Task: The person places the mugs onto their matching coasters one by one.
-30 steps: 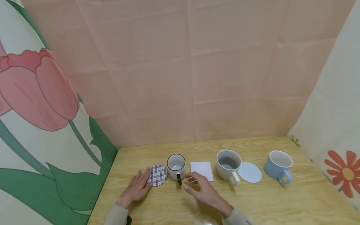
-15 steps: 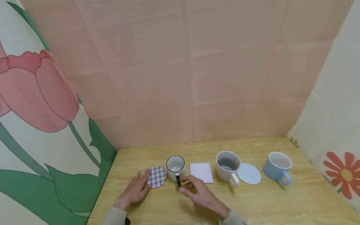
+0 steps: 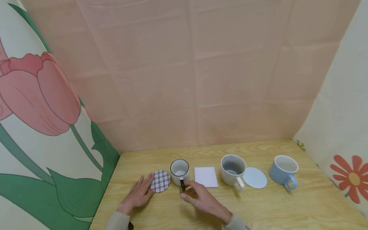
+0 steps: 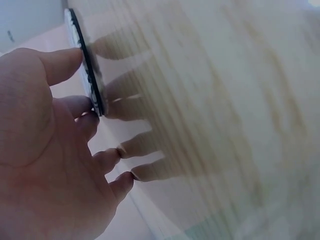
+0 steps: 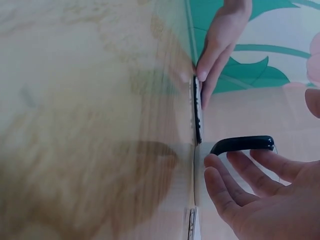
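Observation:
A small white mug (image 3: 180,168) with a black rim stands beside a round plaid coaster (image 3: 161,181). My right hand (image 3: 202,198) is at the mug's black handle (image 5: 245,143); in the right wrist view the fingertips lie along one side of it, while the thumb (image 5: 313,102) stays apart from the fingers. Flat on the table, my left hand (image 3: 138,193) touches the coaster's left edge with thumb and index finger. The left wrist view shows the coaster (image 4: 86,65) edge-on, thumb and index tips against it and the other fingers spread beyond.
Right of the small mug lies a square white coaster (image 3: 206,177). Farther right are a larger white mug (image 3: 233,171), a round pale blue coaster (image 3: 255,178) and a blue mug (image 3: 284,169). All stand in a row on the wooden table (image 3: 276,210), with a pink cloth backdrop (image 3: 195,73) behind.
My right hand has moved left to the small mug's handle, its fingertips now overlapping it. The left hand has stayed by the plaid coaster, and the mugs have not moved.

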Motion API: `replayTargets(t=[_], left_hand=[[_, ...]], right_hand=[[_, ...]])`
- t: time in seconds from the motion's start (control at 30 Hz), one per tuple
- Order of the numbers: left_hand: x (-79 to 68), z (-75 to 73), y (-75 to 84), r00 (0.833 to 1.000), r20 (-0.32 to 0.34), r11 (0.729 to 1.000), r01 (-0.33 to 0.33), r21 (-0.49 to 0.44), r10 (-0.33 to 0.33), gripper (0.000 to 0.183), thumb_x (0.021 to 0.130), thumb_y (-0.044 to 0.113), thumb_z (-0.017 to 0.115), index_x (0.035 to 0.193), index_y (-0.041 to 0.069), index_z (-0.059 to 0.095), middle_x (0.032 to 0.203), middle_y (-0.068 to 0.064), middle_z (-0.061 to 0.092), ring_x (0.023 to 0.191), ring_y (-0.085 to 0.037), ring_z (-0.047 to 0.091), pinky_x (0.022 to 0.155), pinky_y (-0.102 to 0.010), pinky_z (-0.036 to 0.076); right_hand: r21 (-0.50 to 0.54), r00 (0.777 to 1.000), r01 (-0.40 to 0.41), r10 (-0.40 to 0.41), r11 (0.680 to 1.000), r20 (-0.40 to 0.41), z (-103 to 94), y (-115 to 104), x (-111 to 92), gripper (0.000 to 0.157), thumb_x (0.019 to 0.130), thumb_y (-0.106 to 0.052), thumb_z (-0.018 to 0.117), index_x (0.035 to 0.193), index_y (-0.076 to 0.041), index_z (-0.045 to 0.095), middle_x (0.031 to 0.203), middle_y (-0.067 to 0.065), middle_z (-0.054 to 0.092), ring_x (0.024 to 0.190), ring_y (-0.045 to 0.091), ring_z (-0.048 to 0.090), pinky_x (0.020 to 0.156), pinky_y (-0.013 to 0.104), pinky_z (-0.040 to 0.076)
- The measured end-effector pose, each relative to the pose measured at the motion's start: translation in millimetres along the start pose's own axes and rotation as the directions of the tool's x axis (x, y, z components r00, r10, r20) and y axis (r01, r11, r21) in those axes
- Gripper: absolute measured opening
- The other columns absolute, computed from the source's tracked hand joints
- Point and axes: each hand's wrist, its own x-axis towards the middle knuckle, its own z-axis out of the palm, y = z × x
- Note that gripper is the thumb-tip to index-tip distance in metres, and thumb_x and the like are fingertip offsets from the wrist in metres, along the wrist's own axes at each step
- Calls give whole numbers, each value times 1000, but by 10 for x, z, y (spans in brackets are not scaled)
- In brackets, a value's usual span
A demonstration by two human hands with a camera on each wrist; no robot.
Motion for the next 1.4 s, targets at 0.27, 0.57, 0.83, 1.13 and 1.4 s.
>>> replayTargets(t=[0.27,0.57,0.83,1.13,1.4], left_hand=[[28,44,-40,1000,-5,1000,-8,11,8,64,113,34,52,169,10,32,177,-11,26,162,-53,14,129,-73,15],[13,76,-50,1000,-2,1000,8,10,-8,64,113,36,52,169,13,32,178,-7,25,164,-48,13,130,-71,15],[16,75,-58,1000,-11,1000,4,11,-4,64,113,36,52,169,13,33,178,-7,26,163,-49,15,130,-72,16],[20,75,-47,1000,-15,1000,2,12,-2,64,113,37,52,169,13,32,178,-8,26,163,-50,14,130,-72,15],[0,51,-24,1000,-21,1000,-19,-23,18,64,113,34,53,168,9,32,177,-12,26,162,-52,13,129,-74,13]], right_hand=[[-4,999,-36,36,999,22,20,-46,25,58,107,-44,64,140,3,59,137,22,67,115,41,71,100,55,60],[71,997,-44,39,996,67,37,-34,99,46,109,-32,63,138,4,61,137,26,67,112,36,75,98,45,63],[88,995,-61,54,994,80,60,35,163,46,111,-33,59,140,2,61,138,26,68,109,33,77,95,41,64],[192,997,-46,35,980,62,134,111,234,31,113,-28,55,122,-1,66,113,21,75,99,31,75,84,31,64],[330,992,-119,97,936,84,194,119,270,44,117,-26,44,123,14,63,114,30,75,108,44,74,92,50,65]])
